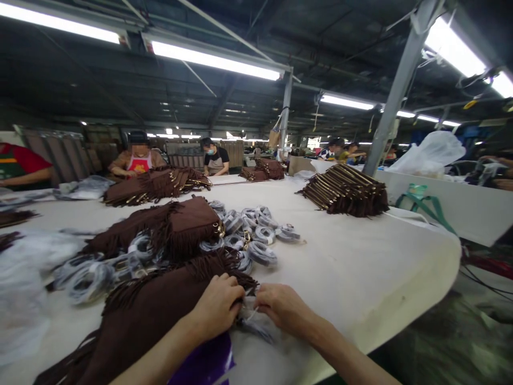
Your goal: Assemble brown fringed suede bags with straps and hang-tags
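Note:
My left hand (pixel 219 302) is closed, its fingertips pinching the clear plastic wrapping (pixel 253 320) in front of me. From the other side, my right hand (pixel 284 306) grips the same plastic with thumb and fingers together. Something grey shows inside the wrapping, blurred; it looks like the wrapped coils nearby. Under my left wrist lies a dark brown fringed bag (pixel 152 307), spread flat. A purple sheet (pixel 208 361) pokes out below my left forearm. Just beyond my hands are several grey coiled straps (pixel 262 251) in clear plastic, some with gold-coloured clasps.
More brown fringed bags (pixel 192 219) lie beyond the coils. A stack of bags with gold-coloured edges (pixel 344 190) stands at the back right of the white table (pixel 344 267). Crumpled clear plastic (pixel 24 299) lies at left. Co-workers (pixel 138 158) sit across the table; a metal post (pixel 401 85) rises at right.

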Action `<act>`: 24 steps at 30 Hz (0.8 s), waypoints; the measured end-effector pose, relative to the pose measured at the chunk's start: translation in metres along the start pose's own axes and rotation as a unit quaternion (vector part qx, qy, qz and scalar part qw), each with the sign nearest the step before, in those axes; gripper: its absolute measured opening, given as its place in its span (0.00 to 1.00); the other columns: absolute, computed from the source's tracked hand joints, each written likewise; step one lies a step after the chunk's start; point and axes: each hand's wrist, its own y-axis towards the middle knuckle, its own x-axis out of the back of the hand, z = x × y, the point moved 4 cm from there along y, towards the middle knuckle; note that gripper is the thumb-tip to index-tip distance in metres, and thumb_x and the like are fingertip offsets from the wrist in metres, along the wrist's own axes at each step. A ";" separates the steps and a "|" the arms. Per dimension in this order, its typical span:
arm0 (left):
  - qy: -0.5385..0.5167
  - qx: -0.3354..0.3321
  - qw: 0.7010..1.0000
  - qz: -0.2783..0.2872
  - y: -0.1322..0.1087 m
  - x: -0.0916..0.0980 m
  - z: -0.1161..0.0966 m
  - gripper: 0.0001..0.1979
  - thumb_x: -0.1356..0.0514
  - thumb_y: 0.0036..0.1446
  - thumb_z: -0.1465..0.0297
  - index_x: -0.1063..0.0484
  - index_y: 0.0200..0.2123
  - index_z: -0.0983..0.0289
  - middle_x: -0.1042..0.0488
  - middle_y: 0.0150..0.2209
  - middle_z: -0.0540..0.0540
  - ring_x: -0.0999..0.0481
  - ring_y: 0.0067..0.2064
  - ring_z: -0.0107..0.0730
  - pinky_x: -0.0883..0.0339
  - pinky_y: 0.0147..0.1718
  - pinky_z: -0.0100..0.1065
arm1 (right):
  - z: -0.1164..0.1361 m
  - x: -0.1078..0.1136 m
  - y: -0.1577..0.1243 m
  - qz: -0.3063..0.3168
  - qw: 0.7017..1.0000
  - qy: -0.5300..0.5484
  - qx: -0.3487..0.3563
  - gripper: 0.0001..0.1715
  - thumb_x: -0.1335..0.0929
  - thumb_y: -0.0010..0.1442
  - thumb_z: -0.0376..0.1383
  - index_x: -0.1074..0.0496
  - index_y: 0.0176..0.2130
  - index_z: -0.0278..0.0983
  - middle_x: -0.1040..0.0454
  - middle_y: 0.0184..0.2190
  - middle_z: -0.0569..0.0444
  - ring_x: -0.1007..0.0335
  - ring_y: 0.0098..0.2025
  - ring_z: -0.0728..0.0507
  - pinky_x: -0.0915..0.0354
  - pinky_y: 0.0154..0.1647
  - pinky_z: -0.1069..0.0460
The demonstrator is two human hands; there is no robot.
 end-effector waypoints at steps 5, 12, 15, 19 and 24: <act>-0.086 0.009 0.996 0.039 0.024 -0.011 0.003 0.07 0.41 0.49 0.70 0.28 0.21 0.63 0.26 0.29 0.55 0.29 0.38 0.40 0.40 0.39 0.36 | 0.006 0.020 0.009 0.037 0.996 -0.067 0.034 0.15 0.34 0.60 0.27 0.20 0.37 0.42 0.22 0.38 0.54 0.26 0.38 0.45 0.39 0.35 0.55; -0.291 0.102 0.948 0.083 0.045 -0.029 0.031 0.15 0.42 0.47 0.61 0.32 0.16 0.64 0.45 0.14 0.44 0.45 0.20 0.25 0.52 0.21 0.30 | 0.001 0.028 0.010 -0.037 0.992 -0.112 -0.035 0.13 0.36 0.65 0.31 0.22 0.39 0.39 0.25 0.43 0.49 0.28 0.36 0.45 0.40 0.33 0.54; -0.379 0.144 0.912 0.065 0.044 -0.037 0.040 0.16 0.43 0.46 0.58 0.32 0.18 0.65 0.44 0.15 0.44 0.47 0.20 0.24 0.54 0.21 0.30 | 0.002 0.022 -0.004 -0.086 0.992 -0.059 -0.066 0.12 0.35 0.66 0.34 0.24 0.33 0.37 0.24 0.32 0.53 0.28 0.35 0.45 0.41 0.34 0.54; -0.454 0.157 0.875 0.054 0.043 -0.043 0.044 0.17 0.41 0.43 0.57 0.30 0.18 0.65 0.39 0.16 0.46 0.45 0.21 0.26 0.52 0.23 0.31 | 0.009 0.004 -0.014 -0.074 0.993 -0.037 -0.086 0.13 0.35 0.66 0.34 0.28 0.29 0.37 0.23 0.29 0.55 0.28 0.33 0.46 0.45 0.32 0.54; -0.489 0.169 0.854 0.050 0.044 -0.044 0.044 0.15 0.40 0.41 0.58 0.32 0.17 0.64 0.40 0.16 0.45 0.47 0.22 0.26 0.55 0.24 0.32 | 0.014 -0.004 -0.007 -0.035 0.990 -0.092 -0.104 0.10 0.35 0.65 0.34 0.27 0.31 0.39 0.20 0.31 0.54 0.25 0.34 0.45 0.50 0.29 0.52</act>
